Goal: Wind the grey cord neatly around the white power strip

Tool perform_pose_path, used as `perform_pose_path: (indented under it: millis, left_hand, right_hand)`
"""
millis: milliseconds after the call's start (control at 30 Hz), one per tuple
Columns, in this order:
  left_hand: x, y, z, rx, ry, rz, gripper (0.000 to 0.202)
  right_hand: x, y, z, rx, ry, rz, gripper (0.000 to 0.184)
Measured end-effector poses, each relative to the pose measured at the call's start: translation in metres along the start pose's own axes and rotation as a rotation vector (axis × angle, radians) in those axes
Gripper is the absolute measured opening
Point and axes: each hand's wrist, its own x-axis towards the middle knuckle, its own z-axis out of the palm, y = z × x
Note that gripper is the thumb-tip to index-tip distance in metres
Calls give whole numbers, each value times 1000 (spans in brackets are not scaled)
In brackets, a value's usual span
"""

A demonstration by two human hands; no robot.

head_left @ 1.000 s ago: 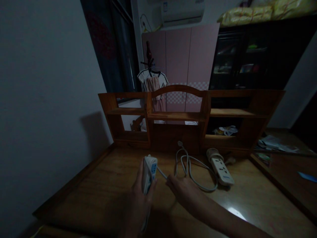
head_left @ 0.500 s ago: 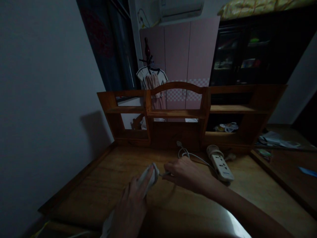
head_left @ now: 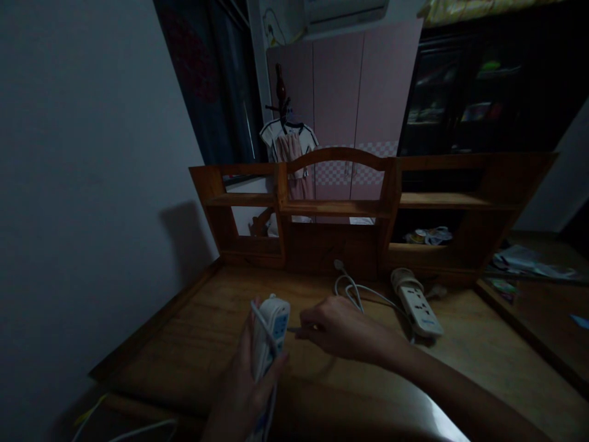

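My left hand (head_left: 246,383) grips a white power strip with blue markings (head_left: 268,334), holding it upright on its end over the wooden desk (head_left: 193,331). A turn of its white cord (head_left: 356,293) lies across the strip's front. Just right of the strip, my right hand (head_left: 338,327) is closed in a pinch on that cord. The rest of the cord lies looped on the desk behind my right hand. A second white power strip (head_left: 418,304) lies flat on the desk to the right.
A wooden hutch with open shelves (head_left: 335,209) stands along the back of the desk, with small items (head_left: 427,235) in its right cubby. A grey wall (head_left: 83,184) is close on the left. Papers (head_left: 529,263) lie on another surface at the far right.
The power strip went from flat under my left hand to upright in its grip again. My right hand pulled the cord toward the strip, and a turn now lies over it.
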Motion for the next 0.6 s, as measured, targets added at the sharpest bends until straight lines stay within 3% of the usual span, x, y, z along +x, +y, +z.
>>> perform_pose_path:
  millis: [100, 167, 267, 467, 600]
  left_hand:
    - [8, 8, -14, -143, 112, -96, 82]
    - [17, 7, -25, -210, 127, -173, 83]
    - [26, 2, -31, -203, 121, -171, 84]
    - [16, 11, -2, -35, 29, -81, 74]
    - [4, 10, 14, 123, -232, -20, 67]
  right_hand:
    - [-7, -4, -1, 65, -16, -18, 27]
    - [-11, -7, -3, 54, 39, 25, 29]
    - [-15, -12, -6, 15, 105, 80, 31]
    - [-17, -22, 3, -67, 70, -19, 23]
    - [-15, -16, 0, -165, -36, -86, 22]
